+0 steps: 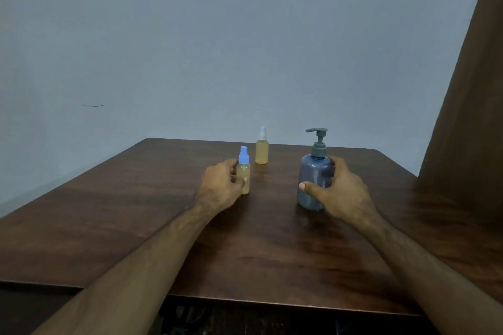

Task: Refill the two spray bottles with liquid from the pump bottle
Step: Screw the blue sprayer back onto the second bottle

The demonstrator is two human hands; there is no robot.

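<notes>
Pump bottle (315, 179) upright on table (136, 226), gripped by right hand (340, 193), fingers curled round body. Blue-capped spray bottle (244, 171) upright, gripped by left hand (220, 187). White-capped spray bottle (262, 148) just behind, untouched.

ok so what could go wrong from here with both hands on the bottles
1. The blue-capped spray bottle is narrow and tall; the left hand grips it low, so twisting its cap off could tip it and spill the yellow liquid.
2. The pump bottle in the right hand has a wide spout, while the spray bottle necks are narrow, so liquid may miss onto the table.
3. The white-capped spray bottle stands free behind and could get knocked.
</notes>
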